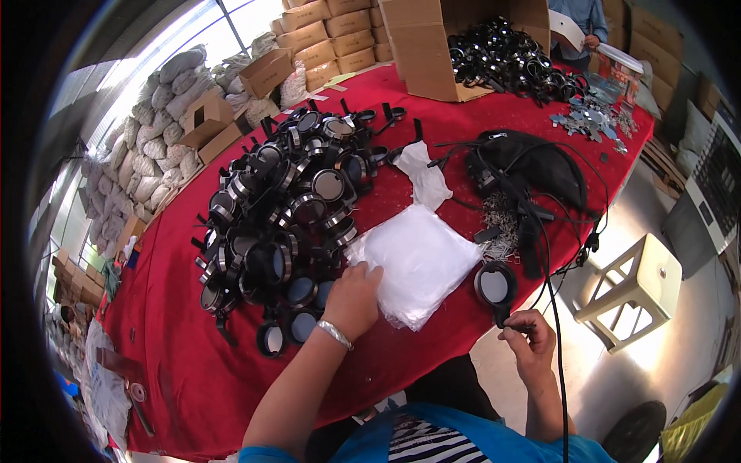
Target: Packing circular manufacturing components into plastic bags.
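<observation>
My right hand pinches the short handle of a black round-headed piece with a pale grey disc in its ring, near the table's front right edge. Against the left edge of a stack of thin white plastic bags rests my left hand, fingers slightly apart and nothing visibly gripped. A silver bracelet circles that wrist. Left of the bags lies a big heap of similar black round-headed pieces, many with shiny metal rims.
On the red-covered table lie a crumpled white cloth, a black bag with cables, and small metal parts. Behind stands a carton of black parts. A person works at the far right. A stool stands right.
</observation>
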